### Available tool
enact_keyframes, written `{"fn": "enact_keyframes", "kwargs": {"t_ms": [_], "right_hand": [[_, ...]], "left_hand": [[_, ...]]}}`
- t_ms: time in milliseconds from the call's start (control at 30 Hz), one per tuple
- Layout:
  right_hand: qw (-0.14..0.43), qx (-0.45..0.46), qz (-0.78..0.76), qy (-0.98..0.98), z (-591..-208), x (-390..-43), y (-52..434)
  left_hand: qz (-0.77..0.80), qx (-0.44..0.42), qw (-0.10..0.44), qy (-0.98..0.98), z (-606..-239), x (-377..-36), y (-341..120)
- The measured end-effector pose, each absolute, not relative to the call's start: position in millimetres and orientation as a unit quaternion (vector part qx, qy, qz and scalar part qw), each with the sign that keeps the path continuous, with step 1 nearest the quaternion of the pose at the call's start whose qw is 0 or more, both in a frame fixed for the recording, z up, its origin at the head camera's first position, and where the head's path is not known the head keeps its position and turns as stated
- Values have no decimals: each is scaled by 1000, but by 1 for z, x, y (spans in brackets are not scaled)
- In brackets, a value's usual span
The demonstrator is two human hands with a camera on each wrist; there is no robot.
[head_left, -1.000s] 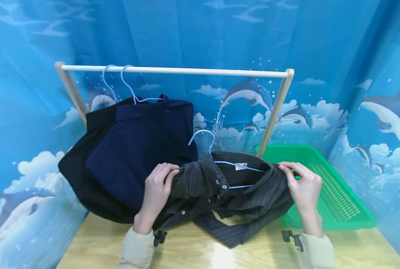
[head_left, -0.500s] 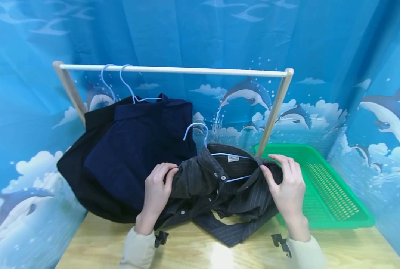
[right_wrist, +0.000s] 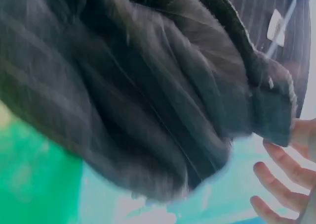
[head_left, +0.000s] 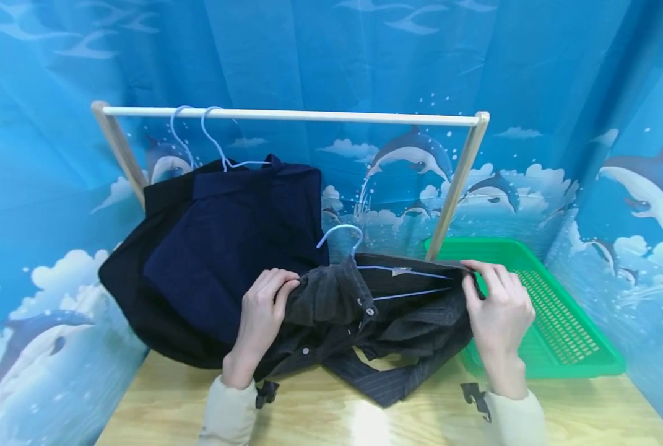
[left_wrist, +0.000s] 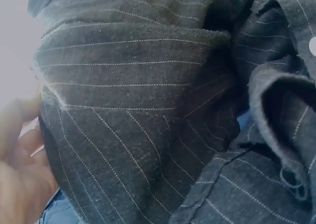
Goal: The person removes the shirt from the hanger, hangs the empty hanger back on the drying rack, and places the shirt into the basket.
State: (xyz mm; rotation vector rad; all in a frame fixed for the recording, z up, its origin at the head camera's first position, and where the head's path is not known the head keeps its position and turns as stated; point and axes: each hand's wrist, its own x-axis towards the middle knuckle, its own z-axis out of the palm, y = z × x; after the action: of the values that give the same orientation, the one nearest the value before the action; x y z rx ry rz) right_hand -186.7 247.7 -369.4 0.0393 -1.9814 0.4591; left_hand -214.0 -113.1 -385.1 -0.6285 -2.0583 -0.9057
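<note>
The wooden rack (head_left: 292,116) stands at the far side of the counter (head_left: 158,412), carrying 2 dark garments (head_left: 225,248) on the left, with the green basket (head_left: 559,322) at the right. The grey pinstriped shirt (head_left: 376,322) lies bunched on the near centre of the counter, threaded on a light blue hanger (head_left: 364,260). The left hand (head_left: 261,316) has its grip closed around the shirt's left shoulder, and the right hand (head_left: 498,310) pinches its right collar edge.

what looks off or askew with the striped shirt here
The dark grey pinstriped shirt sits bunched and crooked on its pale blue wire hanger, tail trailing on the wooden table, while both hands' grip holds its shoulders.
</note>
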Motion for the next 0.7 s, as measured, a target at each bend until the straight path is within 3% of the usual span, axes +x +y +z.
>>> {"fn": "enact_keyframes", "kwargs": {"t_ms": [700], "right_hand": [[521,0,222,-825,-365,-183,285]], "left_hand": [[-405,-263,377,-790,-379,-211,-118]]}}
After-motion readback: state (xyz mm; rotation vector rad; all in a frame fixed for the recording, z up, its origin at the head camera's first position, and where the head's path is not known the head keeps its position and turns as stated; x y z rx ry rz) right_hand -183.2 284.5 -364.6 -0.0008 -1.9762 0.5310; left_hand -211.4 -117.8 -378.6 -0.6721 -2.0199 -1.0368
